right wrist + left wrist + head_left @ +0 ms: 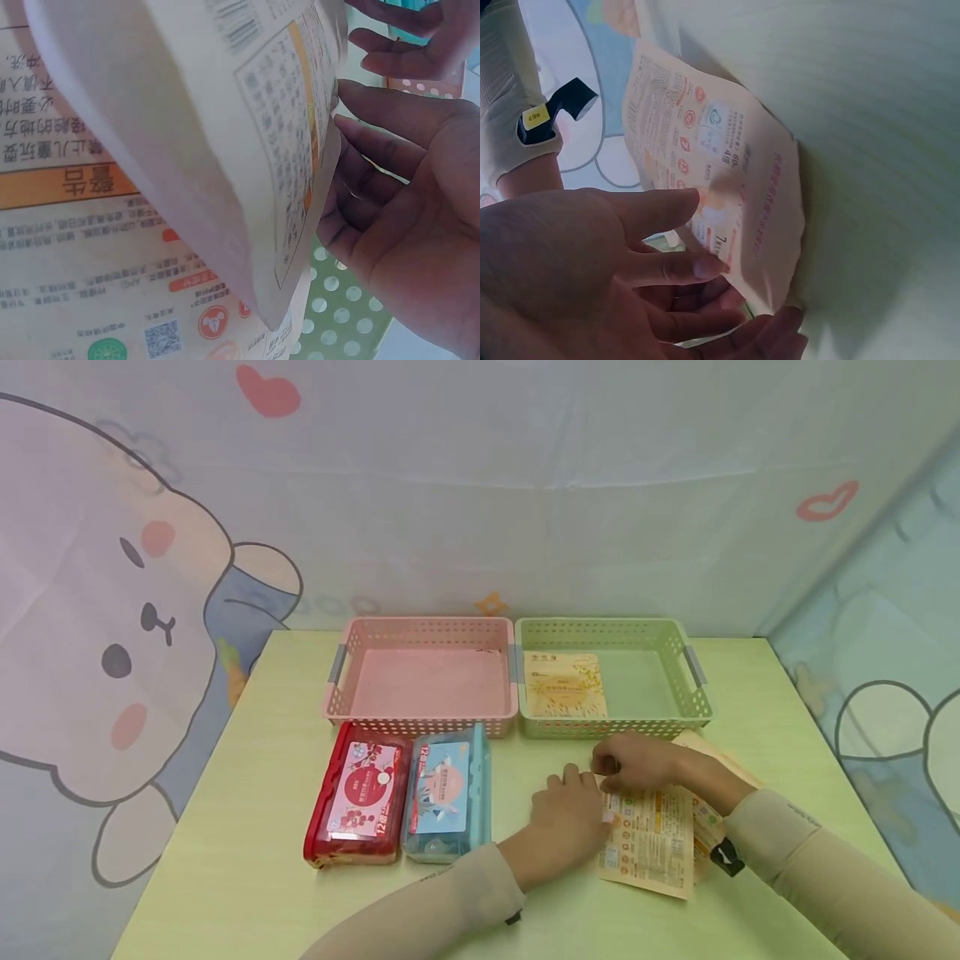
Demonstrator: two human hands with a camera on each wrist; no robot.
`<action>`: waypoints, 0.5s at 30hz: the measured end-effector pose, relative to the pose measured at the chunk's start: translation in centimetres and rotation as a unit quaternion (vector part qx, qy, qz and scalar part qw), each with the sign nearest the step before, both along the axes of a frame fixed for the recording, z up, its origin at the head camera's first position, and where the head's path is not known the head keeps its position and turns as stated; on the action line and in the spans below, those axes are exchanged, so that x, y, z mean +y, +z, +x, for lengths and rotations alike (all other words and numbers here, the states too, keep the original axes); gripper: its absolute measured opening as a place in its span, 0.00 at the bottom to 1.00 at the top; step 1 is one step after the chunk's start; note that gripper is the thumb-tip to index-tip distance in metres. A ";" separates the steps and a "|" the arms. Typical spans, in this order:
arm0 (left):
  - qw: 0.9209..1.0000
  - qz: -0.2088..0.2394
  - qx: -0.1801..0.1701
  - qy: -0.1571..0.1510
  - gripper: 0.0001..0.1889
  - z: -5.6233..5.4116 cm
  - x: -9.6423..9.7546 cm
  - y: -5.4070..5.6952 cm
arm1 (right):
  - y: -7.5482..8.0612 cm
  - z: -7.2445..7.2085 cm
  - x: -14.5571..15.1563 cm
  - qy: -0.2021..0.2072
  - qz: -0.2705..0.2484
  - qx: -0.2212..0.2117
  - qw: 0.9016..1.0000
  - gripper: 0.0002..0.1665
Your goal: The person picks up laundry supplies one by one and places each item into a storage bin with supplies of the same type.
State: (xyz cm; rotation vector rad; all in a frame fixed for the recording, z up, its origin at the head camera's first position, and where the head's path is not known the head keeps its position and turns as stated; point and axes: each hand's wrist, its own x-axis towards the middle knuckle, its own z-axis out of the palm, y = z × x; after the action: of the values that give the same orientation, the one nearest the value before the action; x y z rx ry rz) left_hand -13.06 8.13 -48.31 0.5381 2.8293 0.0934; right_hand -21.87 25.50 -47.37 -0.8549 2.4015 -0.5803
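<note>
A flat beige printed pouch (648, 843) stands tilted up over the table, small text and round icons facing me. My right hand (637, 760) pinches its upper edge between thumb and fingers; the right wrist view shows the thumb right at the edge of the pouch (255, 150). At the pouch's left side is my left hand (570, 818), fingers fairly straight. In the left wrist view, the left hand's thumb and index finger overlap the printed face of the pouch (720, 142). More beige pouches (712, 752) lie under my right forearm, partly hidden.
A green basket (652, 727) at the back holds one beige pouch (564, 685) at its left end. Beside it stands a pink basket (427, 724). In front sit a red box (360, 802) and a blue box (446, 797), both with printed labels.
</note>
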 end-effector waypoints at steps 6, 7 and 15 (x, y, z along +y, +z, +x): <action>1.000 -0.005 -0.001 0.015 0.34 0.0 -0.2 -0.2 | 0.5 0.0 0.0 0.006 -0.006 -0.005 1.000 0.02; 1.000 -0.006 0.000 0.014 0.35 0.0 -0.2 -0.2 | 0.6 0.1 0.0 0.009 -0.010 -0.005 1.000 0.02; 1.000 0.002 0.001 0.021 0.42 -0.2 -0.1 0.0 | 1.3 0.1 0.4 0.022 -0.030 -0.013 0.999 0.09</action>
State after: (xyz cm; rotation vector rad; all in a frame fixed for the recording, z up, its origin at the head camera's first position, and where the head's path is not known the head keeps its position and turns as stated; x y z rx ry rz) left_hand -13.25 8.03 -48.34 0.4786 2.8431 0.1056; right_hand -21.78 25.92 -46.02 -0.9179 2.3465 -0.6441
